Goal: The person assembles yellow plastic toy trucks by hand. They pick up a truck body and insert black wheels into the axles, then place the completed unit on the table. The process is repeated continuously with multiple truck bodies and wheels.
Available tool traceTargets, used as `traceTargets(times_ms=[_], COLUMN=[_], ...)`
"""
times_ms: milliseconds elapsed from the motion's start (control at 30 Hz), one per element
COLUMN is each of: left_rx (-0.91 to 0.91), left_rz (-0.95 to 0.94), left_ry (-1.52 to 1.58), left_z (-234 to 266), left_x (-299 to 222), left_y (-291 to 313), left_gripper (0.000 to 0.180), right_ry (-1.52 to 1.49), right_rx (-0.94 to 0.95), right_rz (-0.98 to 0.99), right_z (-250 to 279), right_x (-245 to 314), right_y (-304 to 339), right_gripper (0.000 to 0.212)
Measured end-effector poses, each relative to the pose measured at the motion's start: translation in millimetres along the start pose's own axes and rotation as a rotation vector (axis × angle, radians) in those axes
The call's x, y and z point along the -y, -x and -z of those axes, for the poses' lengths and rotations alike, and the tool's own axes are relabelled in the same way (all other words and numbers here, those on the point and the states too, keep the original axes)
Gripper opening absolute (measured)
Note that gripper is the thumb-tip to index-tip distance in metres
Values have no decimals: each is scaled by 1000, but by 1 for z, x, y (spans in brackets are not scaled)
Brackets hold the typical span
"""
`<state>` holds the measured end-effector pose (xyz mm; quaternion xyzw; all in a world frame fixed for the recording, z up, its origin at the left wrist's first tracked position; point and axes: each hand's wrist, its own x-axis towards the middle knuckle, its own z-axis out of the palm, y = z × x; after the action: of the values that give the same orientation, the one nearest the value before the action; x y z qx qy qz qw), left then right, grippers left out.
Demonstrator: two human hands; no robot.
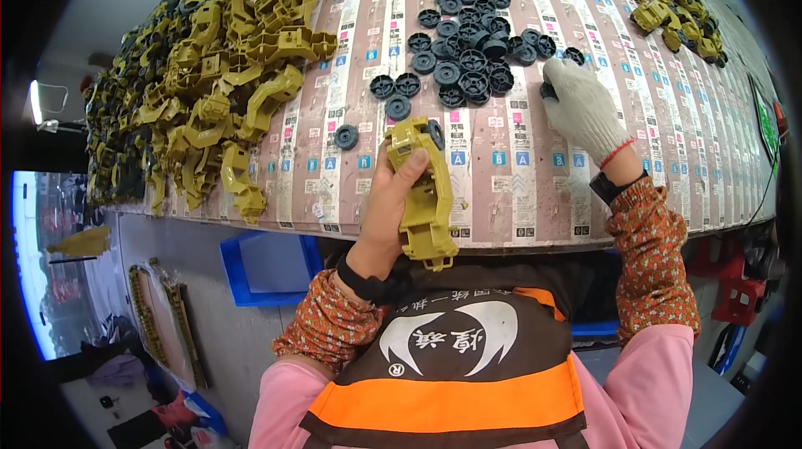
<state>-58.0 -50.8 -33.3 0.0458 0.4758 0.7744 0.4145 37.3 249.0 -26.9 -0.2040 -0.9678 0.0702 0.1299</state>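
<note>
My bare left hand (386,213) is closed around a yellow-olive plastic toy vehicle chassis (428,213), held upright over the table's near edge. One black wheel (433,134) sits on the right side of the chassis's upper end. To the right, my right hand (585,111) wears a white knit glove, and its fingers are bent around a black wheel (548,91), of which only a dark edge shows. Beyond that glove lies another loose wheel (574,55). A heap of black wheels (472,40) spreads over the table's middle, with one single wheel (346,137) left of the chassis.
A large pile of yellow chassis parts (209,90) covers the table's left side. More yellow pieces with dark wheels (668,6) lie at the far right. The table (334,190) has a printed paper covering. Below its near edge are a blue bin (271,269) and a red stool (739,294).
</note>
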Motion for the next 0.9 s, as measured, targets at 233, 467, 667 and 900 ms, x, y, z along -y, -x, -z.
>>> traceTargets(times_ms=[233,467,667,900], left_rx=[-46,-81,-71,-123], left_rz=[-63,-202,-278,-421], left_ry=[81,62,39,-79], left_z=[10,-2,-8,-10], left_x=[1,1,2,6], left_y=[-4,-5,-1,0], left_gripper=[39,41,46,68], right_ry=[-683,-1365,-1367,-1233], right_rx=[205,572,499,416], right_rz=[-134,-313,-306,-369], right_z=[33,38,30,32], right_x=[62,118,129,144], right_y=[39,88,100,117], right_gripper=[33,42,41,40])
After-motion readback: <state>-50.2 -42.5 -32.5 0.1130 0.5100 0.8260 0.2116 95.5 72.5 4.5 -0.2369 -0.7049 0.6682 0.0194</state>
